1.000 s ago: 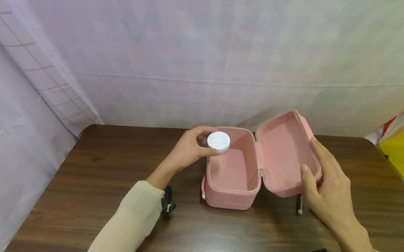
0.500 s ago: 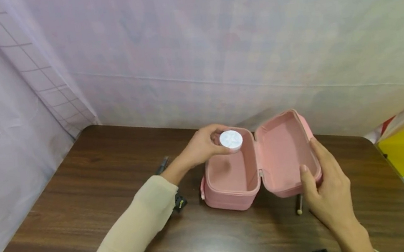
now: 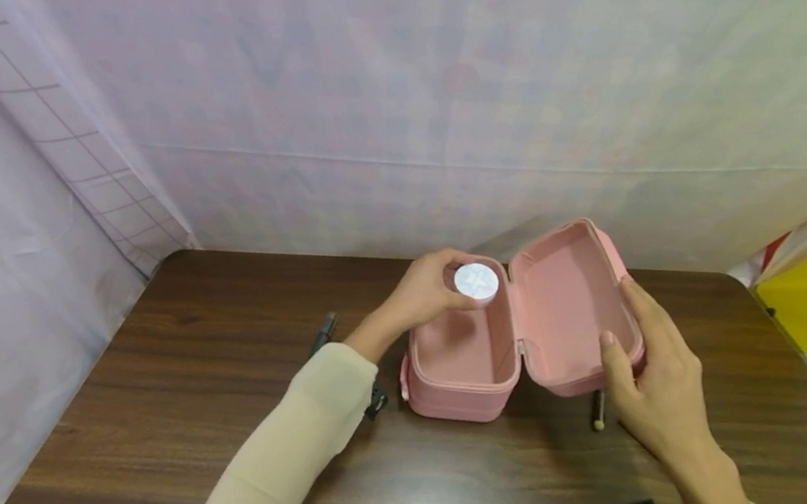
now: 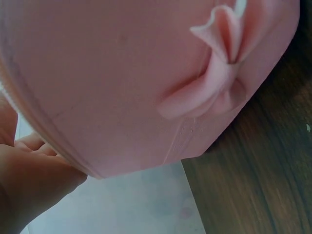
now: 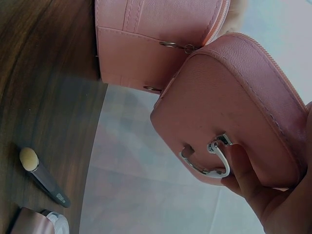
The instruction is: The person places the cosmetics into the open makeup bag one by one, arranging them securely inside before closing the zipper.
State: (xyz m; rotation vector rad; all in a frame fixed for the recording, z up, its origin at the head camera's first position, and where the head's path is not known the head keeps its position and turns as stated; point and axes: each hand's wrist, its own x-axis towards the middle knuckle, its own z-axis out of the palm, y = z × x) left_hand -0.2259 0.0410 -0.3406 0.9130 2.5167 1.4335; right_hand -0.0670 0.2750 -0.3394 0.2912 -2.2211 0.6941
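A pink zippered makeup case [image 3: 467, 400] stands on the table with its lid [image 3: 569, 307] swung out to the right. My left hand [image 3: 424, 293] pinches a small round white-topped jar [image 3: 476, 282] between thumb and fingers, over the back of the case's compartment. In the left wrist view, the case's side with a pink bow [image 4: 219, 73] covers most of the picture and hides the jar; part of the left hand [image 4: 39, 170] shows at the rim. My right hand [image 3: 656, 376] grips the lid's right edge, thumb inside, fingers outside near a silver ring handle [image 5: 209, 163].
A makeup brush [image 5: 41, 173] lies on the table right of the case, close to a pinkish container [image 5: 31, 223] with a clear part. Left of the case lies a dark slender tube [image 3: 324, 331]. A pale curtain [image 3: 374, 138] hangs behind the table [image 3: 231, 324].
My left hand has carried the jar rightward from the case's left rim to over the inside of the compartment, and slightly lower. The right hand and lid have stayed put.
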